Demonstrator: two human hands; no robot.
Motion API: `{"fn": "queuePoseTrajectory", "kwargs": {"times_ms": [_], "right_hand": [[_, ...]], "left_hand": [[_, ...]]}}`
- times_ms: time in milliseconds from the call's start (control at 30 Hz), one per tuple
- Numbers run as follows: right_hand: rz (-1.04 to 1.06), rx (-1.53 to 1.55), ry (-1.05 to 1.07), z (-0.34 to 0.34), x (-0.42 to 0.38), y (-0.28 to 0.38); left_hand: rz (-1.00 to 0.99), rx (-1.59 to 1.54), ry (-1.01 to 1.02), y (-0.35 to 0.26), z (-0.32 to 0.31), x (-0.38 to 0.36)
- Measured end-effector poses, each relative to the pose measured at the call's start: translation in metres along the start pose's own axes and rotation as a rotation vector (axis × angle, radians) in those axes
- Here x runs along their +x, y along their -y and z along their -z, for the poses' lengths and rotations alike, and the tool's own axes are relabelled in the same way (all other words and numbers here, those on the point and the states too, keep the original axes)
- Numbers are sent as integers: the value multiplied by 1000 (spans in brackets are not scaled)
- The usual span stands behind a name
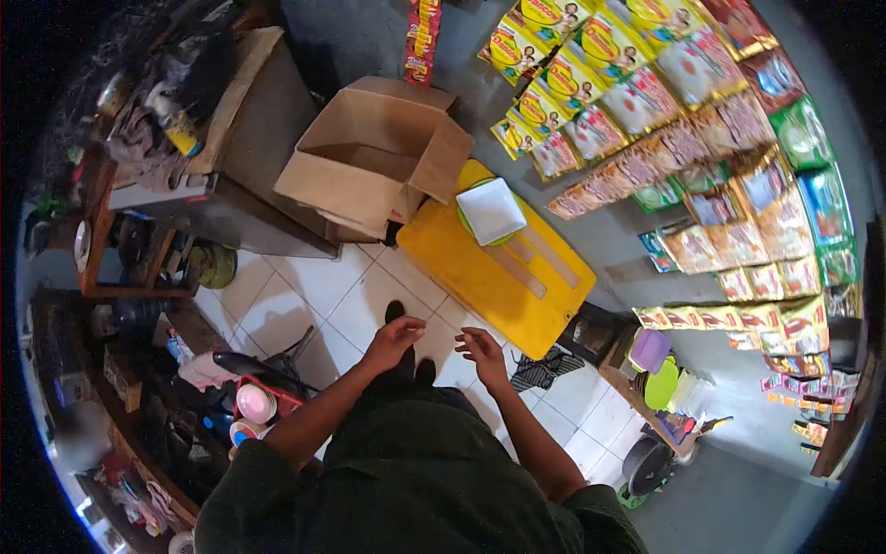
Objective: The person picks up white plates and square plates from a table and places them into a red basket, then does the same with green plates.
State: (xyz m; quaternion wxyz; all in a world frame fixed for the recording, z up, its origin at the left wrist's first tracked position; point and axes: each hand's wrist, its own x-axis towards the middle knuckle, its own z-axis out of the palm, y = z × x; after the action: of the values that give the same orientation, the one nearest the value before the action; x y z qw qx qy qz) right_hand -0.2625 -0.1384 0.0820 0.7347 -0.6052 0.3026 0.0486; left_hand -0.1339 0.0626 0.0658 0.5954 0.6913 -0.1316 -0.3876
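My left hand [394, 343] hovers over the tiled floor in front of my body, fingers stretched loosely toward the other hand, with nothing seen in it. Across a small gap, my right hand [481, 354] is held up too, fingers apart and bare. Nearest to both is a yellow table [434, 238], which neither hand touches. On its far part lies a white square dish [492, 210] over a green round plate [465, 222]. An open cardboard box [337, 180] stands beside the table's far end, its flaps spread.
Strips of sachets [646, 102] hang along the right wall. At left are a cabinet [263, 212] and cluttered wooden shelves [129, 406]. A small rack [660, 420] with a purple container [650, 351] stands at right. A striped cloth [544, 369] lies on the tiles.
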Motion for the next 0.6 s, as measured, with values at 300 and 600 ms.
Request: {"fn": "queuePoseTrajectory", "kwargs": {"times_ms": [300,600], "right_hand": [[-204,212,-265,15,93,-38],[-306,242,-312,47,207,-130]], "left_hand": [[47,-1,124,28,34,133],[212,200,-4,112,-50,297]]}}
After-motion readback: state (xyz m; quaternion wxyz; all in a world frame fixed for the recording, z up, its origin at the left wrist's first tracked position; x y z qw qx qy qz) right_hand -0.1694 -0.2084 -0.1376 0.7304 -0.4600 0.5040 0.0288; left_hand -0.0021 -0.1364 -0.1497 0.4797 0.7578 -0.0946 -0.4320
